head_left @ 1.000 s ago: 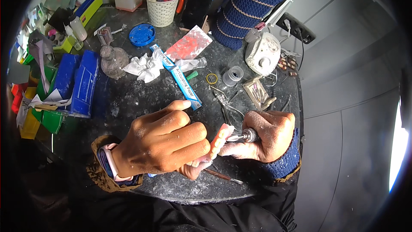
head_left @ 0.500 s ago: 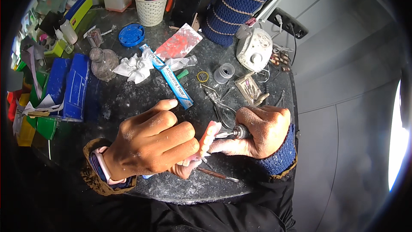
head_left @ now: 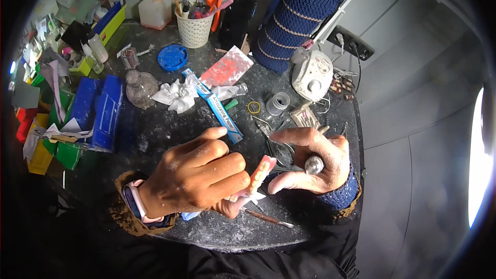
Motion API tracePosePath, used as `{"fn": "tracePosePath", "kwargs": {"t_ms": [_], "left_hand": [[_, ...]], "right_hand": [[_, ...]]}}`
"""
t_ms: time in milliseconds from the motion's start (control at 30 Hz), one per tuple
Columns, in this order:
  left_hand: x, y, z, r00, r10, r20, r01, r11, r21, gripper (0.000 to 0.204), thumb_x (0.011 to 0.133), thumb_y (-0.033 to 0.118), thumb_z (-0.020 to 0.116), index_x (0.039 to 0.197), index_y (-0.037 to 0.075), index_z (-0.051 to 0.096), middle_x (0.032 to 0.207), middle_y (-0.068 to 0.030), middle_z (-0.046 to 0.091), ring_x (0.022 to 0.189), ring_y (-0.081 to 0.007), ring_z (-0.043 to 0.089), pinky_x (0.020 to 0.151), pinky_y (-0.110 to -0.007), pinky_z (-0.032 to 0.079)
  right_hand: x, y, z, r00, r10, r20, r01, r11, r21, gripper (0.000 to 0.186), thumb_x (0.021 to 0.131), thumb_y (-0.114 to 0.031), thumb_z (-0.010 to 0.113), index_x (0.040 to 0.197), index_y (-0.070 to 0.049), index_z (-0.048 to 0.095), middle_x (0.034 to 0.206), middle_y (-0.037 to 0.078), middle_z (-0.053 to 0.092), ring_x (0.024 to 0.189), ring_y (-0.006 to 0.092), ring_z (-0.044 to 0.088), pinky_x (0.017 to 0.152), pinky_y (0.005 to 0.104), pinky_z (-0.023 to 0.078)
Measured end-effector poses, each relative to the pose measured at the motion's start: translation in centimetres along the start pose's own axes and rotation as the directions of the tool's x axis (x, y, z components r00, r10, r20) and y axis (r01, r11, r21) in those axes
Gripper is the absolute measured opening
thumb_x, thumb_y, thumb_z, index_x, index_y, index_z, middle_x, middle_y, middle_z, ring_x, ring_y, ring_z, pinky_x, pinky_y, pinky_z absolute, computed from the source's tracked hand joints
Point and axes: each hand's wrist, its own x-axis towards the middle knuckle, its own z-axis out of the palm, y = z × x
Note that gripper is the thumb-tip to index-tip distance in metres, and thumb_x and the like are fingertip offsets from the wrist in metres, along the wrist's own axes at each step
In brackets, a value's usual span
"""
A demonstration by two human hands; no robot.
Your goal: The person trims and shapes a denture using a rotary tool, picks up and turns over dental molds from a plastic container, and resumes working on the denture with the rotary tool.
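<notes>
Pink denture point(head_left: 260, 174), pale-toothed, clasped in left hand point(head_left: 201, 175), bodyward of blue-white box point(head_left: 219, 111).
Right hand point(head_left: 333, 161) grasps metal handpiece point(head_left: 314, 165), right of box; bare tabletop point(head_left: 147, 137) (dusty) left of it, front edge point(head_left: 232, 248) bodyward.

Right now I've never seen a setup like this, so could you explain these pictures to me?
No robot here: these are a person's bare hands. The pictures come from a wide fisheye camera worn on the head, looking down, so straight edges bend. The left hand holds a pink denture with ivory teeth. The right hand, its fingers partly spread, holds a round-ended silver metal tool. On the dark, dusty tabletop lie a narrow blue-and-white box, a crumpled white tissue and a round blue plastic piece; a white woven plastic cup stands farther back.
</notes>
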Motion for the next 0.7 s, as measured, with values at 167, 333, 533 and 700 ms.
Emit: {"fn": "tracePosePath", "kwargs": {"t_ms": [167,333,533,700], "left_hand": [[0.6,0.1,-0.3,0.995,0.073,0.067,-0.065,0.991,-0.116,0.021,0.069,0.026,0.065,0.074,0.009,0.055,0.089,-0.0048,0.051,0.096,-0.0227,0.054,0.089,-0.039,0.049],[0.0,-0.6,-0.2,0.993,0.095,0.065,-0.072,0.953,-0.294,0.038,0.073,0.031,0.072,0.091,0.002,0.057,0.114,-0.0123,0.046,0.117,-0.0336,0.047,0.098,-0.043,0.043],[0.2,0.0,-0.6,0.881,-0.416,0.226,0.232,-0.038,-0.972,0.058,0.087,0.032,0.062,0.129,-0.003,0.041,0.139,-0.0200,0.034,0.120,-0.0306,0.046,0.098,-0.045,0.040],[0.7,1.7,-1.5,0.826,-0.544,0.145,0.330,0.259,-0.908,0.038,0.089,0.007,0.059,0.122,-0.008,0.046,0.092,-0.0223,0.064,0.083,-0.0298,0.067,0.075,-0.040,0.057]], "right_hand": [[-0.2,-0.5,-0.4,0.980,-0.086,0.181,0.027,0.951,0.308,0.042,0.071,-0.005,0.075,0.111,-0.001,0.061,0.090,0.011,0.069,0.078,0.0221,0.069,0.067,0.0273,0.055],[0.1,-1.0,-0.5,0.981,-0.126,0.151,0.052,0.907,0.417,0.024,0.075,-0.001,0.072,0.097,0.001,0.063,0.085,0.011,0.069,0.076,0.0214,0.069,0.067,0.0278,0.054],[-0.4,0.0,0.7,0.945,-0.306,-0.114,0.325,0.920,0.220,0.024,0.073,-0.005,0.073,0.096,-0.003,0.066,0.073,0.006,0.068,0.055,0.0188,0.065,0.047,0.0275,0.048],[-0.8,0.4,0.8,0.919,-0.394,0.017,0.391,0.918,0.070,0.041,0.065,-0.026,0.080,0.097,-0.005,0.066,0.064,0.002,0.062,0.043,0.0152,0.054,0.039,0.0263,0.038]]}}
